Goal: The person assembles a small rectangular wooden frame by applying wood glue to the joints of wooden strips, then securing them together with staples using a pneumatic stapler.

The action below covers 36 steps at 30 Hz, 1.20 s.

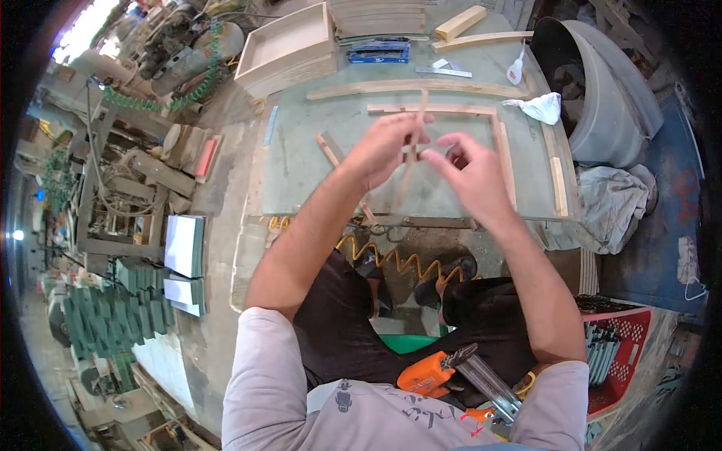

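My left hand [387, 146] is closed around a thin wooden strip [407, 177], holding it up over the glass-topped table [301, 184]. Close beside it on the right is my right hand [474, 173], its thumb and fingers apart and curved, the thumb tip right by the strip. Under and behind the hands lies an L-shaped wooden frame piece [504, 158]. A short wooden strip [329, 149] rests at an angle on the glass, left of my left hand. Farther back, a long wooden strip [353, 90] crosses the table.
Around the table's back are a wooden drawer box [289, 45], a blue box [378, 52], a metal square [444, 71], a white squeeze bottle [516, 69] and a plastic bag [543, 109]. A large drum [613, 90] stands right. An orange power tool [425, 376] lies at my lap.
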Motion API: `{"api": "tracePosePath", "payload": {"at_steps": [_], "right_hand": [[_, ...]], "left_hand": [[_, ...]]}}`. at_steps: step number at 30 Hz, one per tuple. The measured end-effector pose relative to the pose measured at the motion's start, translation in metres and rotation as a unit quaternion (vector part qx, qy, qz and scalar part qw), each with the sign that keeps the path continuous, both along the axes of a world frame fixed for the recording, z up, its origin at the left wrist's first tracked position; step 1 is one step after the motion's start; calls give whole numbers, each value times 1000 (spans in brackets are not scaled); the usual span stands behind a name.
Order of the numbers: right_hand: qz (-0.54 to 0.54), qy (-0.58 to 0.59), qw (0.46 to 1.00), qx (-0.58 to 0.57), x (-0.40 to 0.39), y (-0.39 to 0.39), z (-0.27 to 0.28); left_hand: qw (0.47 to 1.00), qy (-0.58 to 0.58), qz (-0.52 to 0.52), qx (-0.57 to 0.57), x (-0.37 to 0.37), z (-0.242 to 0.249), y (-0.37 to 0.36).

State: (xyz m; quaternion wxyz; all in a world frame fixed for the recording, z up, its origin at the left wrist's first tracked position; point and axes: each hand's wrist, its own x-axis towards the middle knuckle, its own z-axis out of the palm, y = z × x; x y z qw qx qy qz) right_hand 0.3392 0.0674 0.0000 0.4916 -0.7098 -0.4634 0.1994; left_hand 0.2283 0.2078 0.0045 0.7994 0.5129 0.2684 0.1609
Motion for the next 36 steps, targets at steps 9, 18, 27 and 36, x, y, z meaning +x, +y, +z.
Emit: {"api": "tracePosePath", "payload": {"at_steps": [9,18,27,36], "right_hand": [[10,-29,998,-51,-36,24,-14],[-81,-25,996,-11,-9,31,-14],[-104,20,992,71,9,26,0],[-113,33,988,102,17,22,3]], "left_hand": [[978,104,8,178,-31,-23,24],[605,315,-42,730,-59,-53,33],[731,90,-386,556,-48,-18,-65],[612,147,5,777,-28,-57,-16]]}}
